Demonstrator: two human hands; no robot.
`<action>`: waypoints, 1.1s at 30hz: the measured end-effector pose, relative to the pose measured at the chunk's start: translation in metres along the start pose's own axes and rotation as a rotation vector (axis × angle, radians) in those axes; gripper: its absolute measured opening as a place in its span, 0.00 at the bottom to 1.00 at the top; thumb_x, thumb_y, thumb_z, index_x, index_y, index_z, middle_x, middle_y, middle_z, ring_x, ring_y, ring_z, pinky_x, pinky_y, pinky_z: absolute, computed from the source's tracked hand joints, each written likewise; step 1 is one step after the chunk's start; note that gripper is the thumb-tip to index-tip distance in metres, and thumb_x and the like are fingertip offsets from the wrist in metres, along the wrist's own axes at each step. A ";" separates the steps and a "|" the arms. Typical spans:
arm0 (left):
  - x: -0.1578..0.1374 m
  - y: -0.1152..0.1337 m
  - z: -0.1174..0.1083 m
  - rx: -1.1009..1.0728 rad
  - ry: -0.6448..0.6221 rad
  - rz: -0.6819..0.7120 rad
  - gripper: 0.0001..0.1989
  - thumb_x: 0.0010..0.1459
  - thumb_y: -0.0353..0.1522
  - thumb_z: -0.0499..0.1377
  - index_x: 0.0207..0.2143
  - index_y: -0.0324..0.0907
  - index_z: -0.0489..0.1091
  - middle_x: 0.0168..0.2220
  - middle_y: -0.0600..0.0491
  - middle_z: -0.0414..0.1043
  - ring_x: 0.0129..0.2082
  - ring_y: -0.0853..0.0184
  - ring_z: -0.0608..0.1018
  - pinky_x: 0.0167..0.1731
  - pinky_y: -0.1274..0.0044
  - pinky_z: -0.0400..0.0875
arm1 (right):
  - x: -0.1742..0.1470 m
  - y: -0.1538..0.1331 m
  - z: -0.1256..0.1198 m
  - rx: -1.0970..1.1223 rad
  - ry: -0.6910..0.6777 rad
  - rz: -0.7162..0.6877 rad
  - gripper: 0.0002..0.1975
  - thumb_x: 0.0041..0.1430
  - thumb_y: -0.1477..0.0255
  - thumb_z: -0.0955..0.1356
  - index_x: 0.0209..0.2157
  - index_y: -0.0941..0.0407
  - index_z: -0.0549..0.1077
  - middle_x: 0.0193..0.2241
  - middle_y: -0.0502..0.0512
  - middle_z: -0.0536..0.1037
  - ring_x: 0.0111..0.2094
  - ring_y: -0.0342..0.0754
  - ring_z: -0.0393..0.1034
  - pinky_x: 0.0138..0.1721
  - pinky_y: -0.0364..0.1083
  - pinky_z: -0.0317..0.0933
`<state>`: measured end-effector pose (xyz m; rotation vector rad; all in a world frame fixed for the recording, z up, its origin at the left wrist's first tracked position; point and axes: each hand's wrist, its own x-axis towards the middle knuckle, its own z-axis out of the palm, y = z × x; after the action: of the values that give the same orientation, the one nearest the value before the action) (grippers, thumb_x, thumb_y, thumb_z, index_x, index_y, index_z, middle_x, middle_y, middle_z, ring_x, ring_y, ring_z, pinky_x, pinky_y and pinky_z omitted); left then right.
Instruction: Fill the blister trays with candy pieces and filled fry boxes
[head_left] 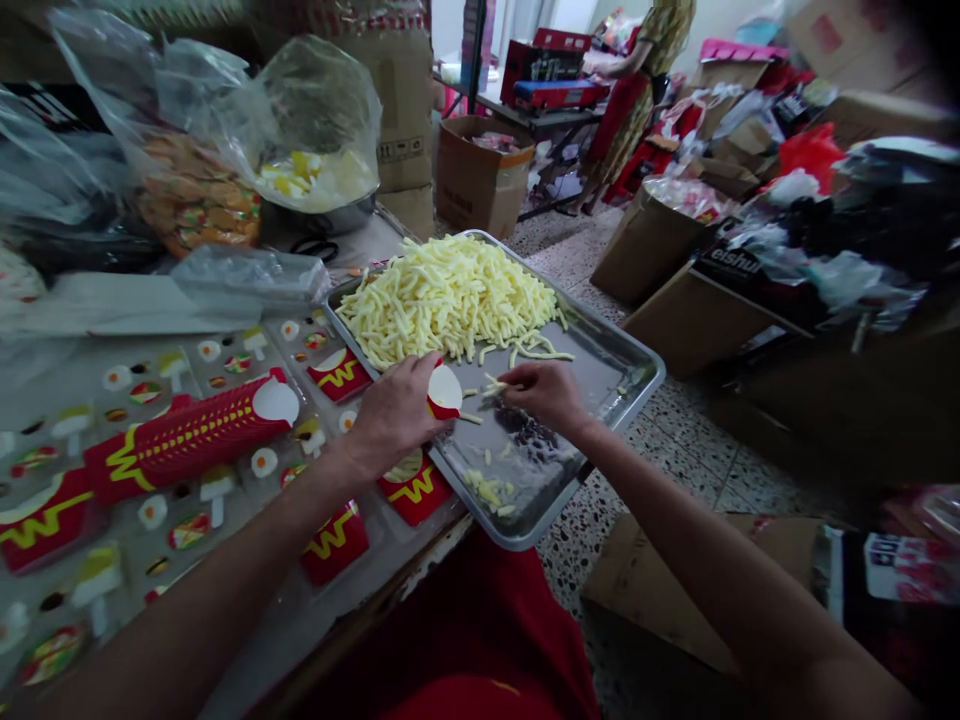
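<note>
My left hand [394, 408] is closed around a small red fry carton [445, 388] with a white inside, held over the near left edge of a metal tray [637, 385]. Pale yellow fry-shaped sticks [450, 295] are heaped at the tray's far end. Between the fingertips of my right hand [544, 395] are a few of these sticks, just right of the carton. Loose sticks and short bits [491, 492] lie on the tray's near part. A long nested stack of red cartons [199, 435] rests on the table to the left.
More red cartons with a yellow zigzag [409, 487] lie on the patterned table cover. Behind stand a clear bag of brown pieces [195, 195] and a bagged metal bowl [322, 205], with black scissors [315, 247] nearby. Cardboard boxes [484, 175] crowd the floor; another person [637, 90] stands far back.
</note>
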<state>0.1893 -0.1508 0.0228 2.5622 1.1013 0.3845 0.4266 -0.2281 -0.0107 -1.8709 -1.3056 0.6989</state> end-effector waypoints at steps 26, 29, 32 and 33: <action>0.046 0.009 -0.006 -0.077 0.493 -0.021 0.27 0.54 0.31 0.63 0.57 0.38 0.68 0.49 0.45 0.73 0.52 0.53 0.74 0.56 0.62 0.67 | 0.041 -0.132 0.042 -0.323 0.180 -0.349 0.13 0.56 0.75 0.67 0.44 0.56 0.74 0.32 0.52 0.79 0.36 0.51 0.71 0.36 0.46 0.59; 0.035 -0.005 -0.002 -0.168 0.472 -0.028 0.24 0.53 0.31 0.63 0.54 0.38 0.70 0.48 0.44 0.74 0.51 0.52 0.75 0.54 0.63 0.69 | 0.021 -0.131 0.057 -0.222 0.088 -0.425 0.13 0.59 0.75 0.66 0.46 0.53 0.70 0.34 0.51 0.79 0.35 0.49 0.72 0.34 0.45 0.61; 0.026 -0.023 0.003 -0.212 0.388 -0.075 0.34 0.45 0.35 0.70 0.55 0.38 0.69 0.52 0.43 0.74 0.53 0.51 0.76 0.55 0.64 0.69 | 0.011 -0.099 0.034 -0.076 0.020 -0.522 0.10 0.60 0.76 0.67 0.44 0.52 0.72 0.39 0.49 0.80 0.39 0.46 0.74 0.38 0.43 0.64; 0.024 -0.028 0.002 -0.220 0.353 -0.096 0.38 0.43 0.36 0.72 0.57 0.39 0.68 0.54 0.43 0.74 0.54 0.51 0.75 0.55 0.64 0.69 | 0.011 -0.082 0.018 -0.077 0.038 -0.522 0.10 0.60 0.75 0.68 0.43 0.53 0.74 0.40 0.49 0.80 0.41 0.46 0.74 0.40 0.44 0.65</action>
<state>0.1884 -0.1152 0.0126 2.2924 1.2152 0.9059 0.3719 -0.1959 0.0449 -1.4910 -1.7196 0.3386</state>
